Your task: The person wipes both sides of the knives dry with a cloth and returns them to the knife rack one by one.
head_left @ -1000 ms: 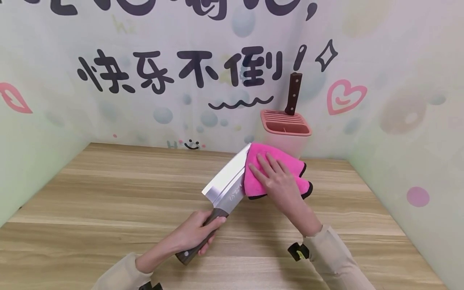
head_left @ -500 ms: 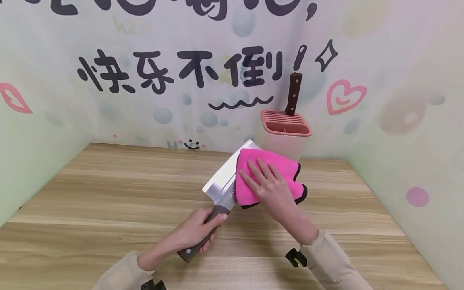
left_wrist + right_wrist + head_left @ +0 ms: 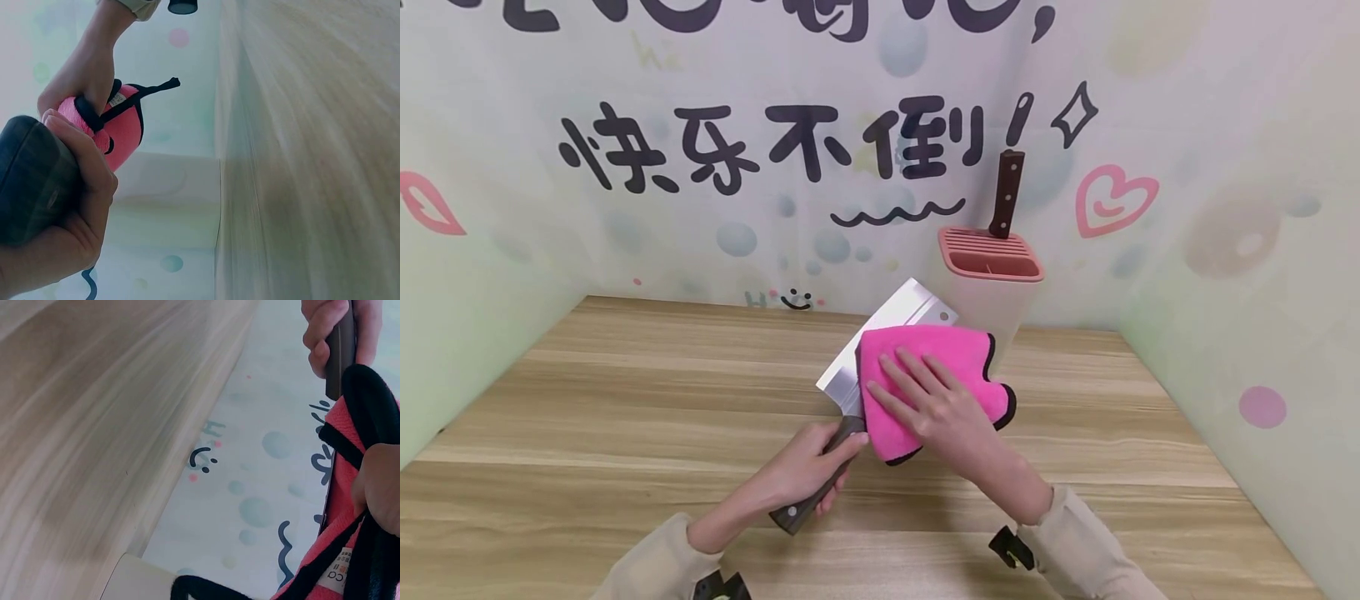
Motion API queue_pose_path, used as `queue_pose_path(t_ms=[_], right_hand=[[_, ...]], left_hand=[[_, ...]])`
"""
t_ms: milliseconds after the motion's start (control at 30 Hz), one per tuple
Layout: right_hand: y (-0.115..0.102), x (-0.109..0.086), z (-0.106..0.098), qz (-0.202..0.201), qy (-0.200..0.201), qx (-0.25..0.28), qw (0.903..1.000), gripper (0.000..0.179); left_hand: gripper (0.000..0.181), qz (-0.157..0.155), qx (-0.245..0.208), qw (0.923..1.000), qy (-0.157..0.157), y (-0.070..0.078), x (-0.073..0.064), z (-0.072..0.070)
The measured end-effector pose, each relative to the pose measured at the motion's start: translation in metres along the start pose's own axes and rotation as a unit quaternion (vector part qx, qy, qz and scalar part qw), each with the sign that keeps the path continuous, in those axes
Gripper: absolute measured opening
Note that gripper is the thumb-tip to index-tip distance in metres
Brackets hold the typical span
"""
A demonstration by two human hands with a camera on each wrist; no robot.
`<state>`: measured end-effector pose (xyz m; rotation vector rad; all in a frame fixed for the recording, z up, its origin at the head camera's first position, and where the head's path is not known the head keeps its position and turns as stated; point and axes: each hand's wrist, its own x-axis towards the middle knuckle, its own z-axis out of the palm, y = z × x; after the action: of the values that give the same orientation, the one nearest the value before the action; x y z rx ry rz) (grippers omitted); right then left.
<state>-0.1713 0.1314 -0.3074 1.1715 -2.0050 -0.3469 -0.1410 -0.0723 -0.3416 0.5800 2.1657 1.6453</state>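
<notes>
The head view is bright, the blade (image 3: 904, 307) gleaming; dimmer wrist views blur the tabletop (image 3: 312, 187).

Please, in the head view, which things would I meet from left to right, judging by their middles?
Pink print at the left edge, left hand gripping the cleaver handle, pink cloth with the right hand on it, knife holder, pink heart print, purple dot.

the left hand (image 3: 87, 209) curls round a dark handle (image 3: 34, 181). just beyond, the right hand (image 3: 81, 75) holds a pink cloth (image 3: 127, 131) with black trim. a pale block (image 3: 169, 187) stands near the bench's (image 3: 319, 156) far edge, before a spotted wall (image 3: 172, 122).
</notes>
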Motion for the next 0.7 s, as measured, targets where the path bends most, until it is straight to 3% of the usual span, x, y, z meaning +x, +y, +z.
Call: queue_pose_path(t_ms=[167, 433, 700], right_hand=[[-0.0029, -0.0012, 0.0004, -0.021, 0.01, 0.001, 0.9997, 0.036], [-0.0045, -0.0041, -0.0019, -0.048, -0.008, 0.008, 0.9988, 0.053], [-0.0034, -0.0065, 0.0, -0.055, -0.002, 0.015, 0.9983, 0.047]], left_hand=[[0.039, 0.002, 0.001, 1.0, -0.003, 0.0009, 0.0001, -0.0001], [0.047, -0.023, -0.01, 0.9996, 0.015, 0.0011, -0.0006, 0.0014], [0.045, -0.015, -0.008, 0.9998, 0.012, 0.0003, -0.0001, 0.001]])
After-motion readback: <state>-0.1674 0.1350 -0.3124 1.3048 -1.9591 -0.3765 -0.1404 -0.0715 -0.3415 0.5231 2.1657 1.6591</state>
